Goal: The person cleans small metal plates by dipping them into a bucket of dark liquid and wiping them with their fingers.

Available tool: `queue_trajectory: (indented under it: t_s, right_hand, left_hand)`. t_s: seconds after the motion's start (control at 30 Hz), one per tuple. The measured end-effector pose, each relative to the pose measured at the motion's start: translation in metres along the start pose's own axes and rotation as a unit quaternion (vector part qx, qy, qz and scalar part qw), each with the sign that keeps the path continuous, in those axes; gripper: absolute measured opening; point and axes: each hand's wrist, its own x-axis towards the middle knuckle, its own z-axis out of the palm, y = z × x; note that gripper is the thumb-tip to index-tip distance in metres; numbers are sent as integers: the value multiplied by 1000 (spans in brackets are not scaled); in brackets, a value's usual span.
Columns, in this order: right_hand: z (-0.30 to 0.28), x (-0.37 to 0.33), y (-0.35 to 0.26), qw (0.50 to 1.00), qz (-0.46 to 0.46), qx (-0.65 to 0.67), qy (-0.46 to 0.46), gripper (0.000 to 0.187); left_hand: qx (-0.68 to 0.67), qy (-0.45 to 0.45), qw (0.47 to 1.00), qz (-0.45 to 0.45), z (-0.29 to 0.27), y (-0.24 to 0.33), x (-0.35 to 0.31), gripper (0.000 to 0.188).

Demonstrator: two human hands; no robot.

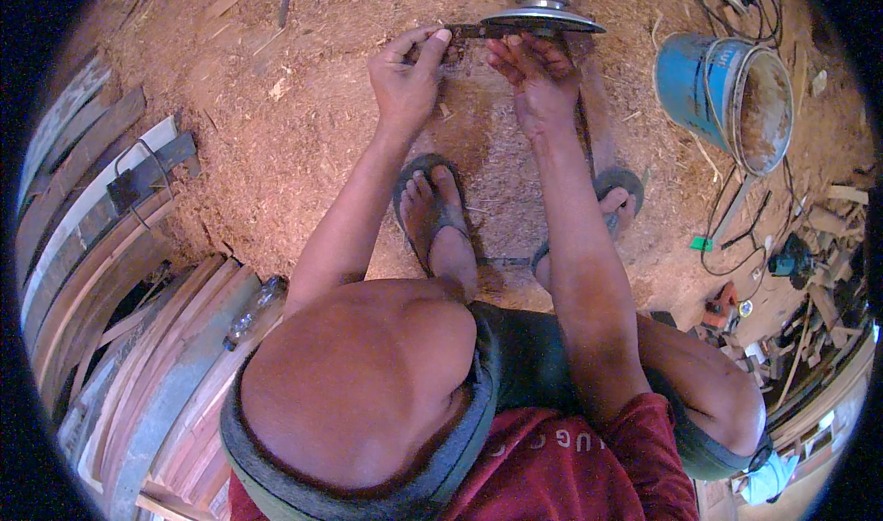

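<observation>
The left hand (407, 78) pinches one end of a dark strip (470, 32) held to a metal disc (568, 20); the right hand (543, 81), loosely curled, grip unclear, probably steadies the other end.

Soft light, grainy, dark-rimmed fisheye distortion.

Two hands (407, 87), one strip (467, 32), one disc (543, 18), one bucket (685, 80), two sandals (618, 176)
</observation>
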Motion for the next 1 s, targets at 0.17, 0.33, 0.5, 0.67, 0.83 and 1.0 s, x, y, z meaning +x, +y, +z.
queue_trajectory:
  t_s: [0.17,0.33,0.5,0.67,0.83,1.0]
  right_hand:
    - [1,1,3,1000,1,21,-8,15]
    - [1,0,6,1000,5,18,-14,16]
    - [7,-1,2,999,-8,21,-27,16]
    - [5,1,7,999,-8,23,-23,16]
    - [8,-2,10,999,-2,42,0,17]
    - [12,-2,10,1000,1,23,2,16]
  left_hand:
    - [72,3,997,21,-5,1,0,15]
    - [44,-4,999,2,-8,-2,0,16]
    - [17,5,1000,4,-8,0,2,16]
    - [56,4,998,13,-12,-4,4,16]
    - [67,17,997,19,-14,-8,5,17]
    - [45,23,998,25,-16,-7,5,17]
